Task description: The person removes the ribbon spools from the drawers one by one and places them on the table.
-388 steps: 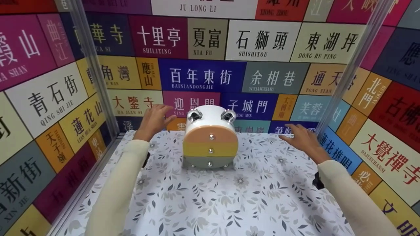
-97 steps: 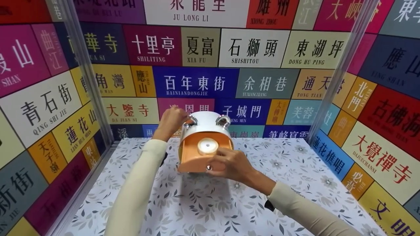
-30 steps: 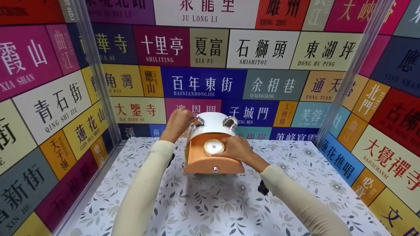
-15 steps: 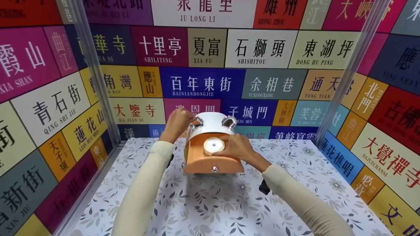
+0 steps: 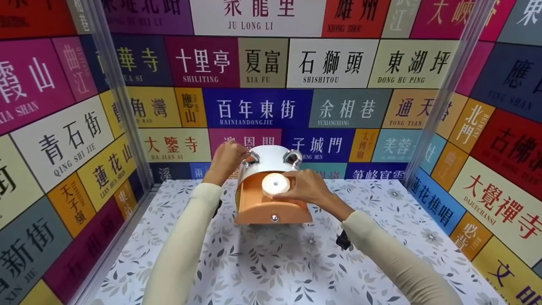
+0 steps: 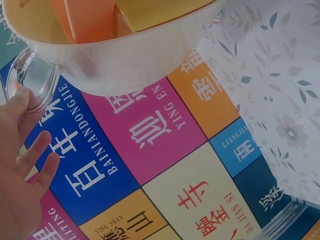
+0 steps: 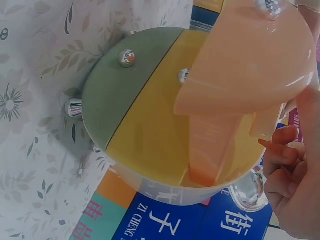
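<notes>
A white rounded box [image 5: 271,157] with chrome rings on top stands on the table. Its top orange drawer [image 5: 273,212] is pulled forward; yellow [image 7: 145,135] and green [image 7: 117,85] drawer fronts lie below, seen in the right wrist view. My left hand [image 5: 228,160] pinches the left chrome ring [image 6: 34,80], its other fingers spread in the left wrist view. Over the open drawer, my right hand [image 5: 312,186] grips a round white disc [image 5: 271,184] with a small centre hole, thumb under its lower edge. Its far side is hidden by the fingers.
A white floral cloth [image 5: 271,267] covers the table. Panels printed with large characters [image 5: 258,106] rise behind and on both sides, with clear corner posts [image 5: 123,110] at left and right [image 5: 444,97].
The orange drawer, shut at first, was pulled out by its knob with my right hand. That hand then moved to the white disc and has raised it slightly. My left hand stays on the ring.
</notes>
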`<state>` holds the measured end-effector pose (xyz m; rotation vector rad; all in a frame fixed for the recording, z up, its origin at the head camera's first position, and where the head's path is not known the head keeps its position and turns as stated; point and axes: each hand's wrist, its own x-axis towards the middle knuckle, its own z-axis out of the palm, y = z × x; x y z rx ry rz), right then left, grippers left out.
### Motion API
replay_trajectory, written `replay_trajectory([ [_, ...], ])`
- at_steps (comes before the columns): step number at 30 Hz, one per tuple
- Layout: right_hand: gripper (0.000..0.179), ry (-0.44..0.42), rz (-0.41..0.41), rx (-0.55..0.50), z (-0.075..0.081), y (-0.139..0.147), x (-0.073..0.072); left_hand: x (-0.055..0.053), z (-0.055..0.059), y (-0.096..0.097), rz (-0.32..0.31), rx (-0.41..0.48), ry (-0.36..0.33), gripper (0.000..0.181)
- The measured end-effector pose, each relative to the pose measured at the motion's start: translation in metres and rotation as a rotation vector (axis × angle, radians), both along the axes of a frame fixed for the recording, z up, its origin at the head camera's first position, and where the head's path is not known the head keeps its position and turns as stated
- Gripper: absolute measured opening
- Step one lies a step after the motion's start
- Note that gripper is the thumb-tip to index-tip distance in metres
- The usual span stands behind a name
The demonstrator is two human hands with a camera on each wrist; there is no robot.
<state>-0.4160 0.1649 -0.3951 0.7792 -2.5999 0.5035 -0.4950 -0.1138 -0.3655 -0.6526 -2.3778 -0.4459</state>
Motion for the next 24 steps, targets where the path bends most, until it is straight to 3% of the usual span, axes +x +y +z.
replay_trajectory([
  [13, 0.078, 0.017, -0.038, 0.012, 0.008, 0.015, 0.006, -0.001, -0.002, 0.000, -0.007, 0.015, -0.011, 0.014],
  [24, 0.078, 0.037, -0.063, -0.040, 0.013, 0.045, 0.010, 0.000, 0.000, 0.000, -0.003, 0.009, -0.026, 0.013],
])
